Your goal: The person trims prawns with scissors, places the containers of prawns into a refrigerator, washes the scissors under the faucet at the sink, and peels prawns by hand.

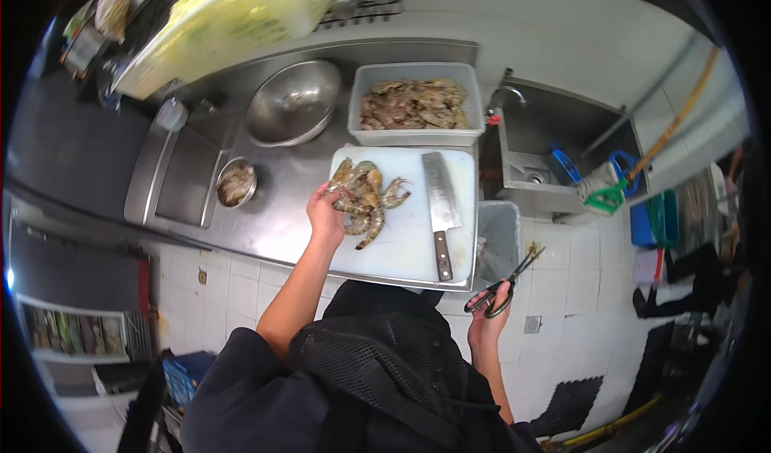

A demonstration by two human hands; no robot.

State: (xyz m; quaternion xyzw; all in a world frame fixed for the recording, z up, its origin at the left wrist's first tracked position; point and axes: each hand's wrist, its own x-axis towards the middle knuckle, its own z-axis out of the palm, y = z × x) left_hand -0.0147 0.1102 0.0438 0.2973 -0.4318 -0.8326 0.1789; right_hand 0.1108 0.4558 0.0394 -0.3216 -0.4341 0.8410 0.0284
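Observation:
My left hand (326, 215) grips a raw, shell-on shrimp (340, 174) at the left edge of a white cutting board (403, 251). Right beside those fingers lies a small pile of whole shrimp (365, 189), with one more shrimp (395, 193) slightly apart. A cleaver (441, 191) with a dark wooden handle rests along the board's right side. Off to the right, past the board's edge, my right hand (486, 323) holds black-handled scissors (512, 284), their blades pointing up and away. Yellowish bits show near the scissor tips; whether they cling to them I cannot tell.
Behind the board stands a plastic tub (415, 137) of shrimp, with a large steel bowl (292, 106) to its left. A small bowl (236, 182) holds pale scraps. Below the counter's right edge is a bin (503, 227). Sinks (191, 176) flank both sides; a person stands far right.

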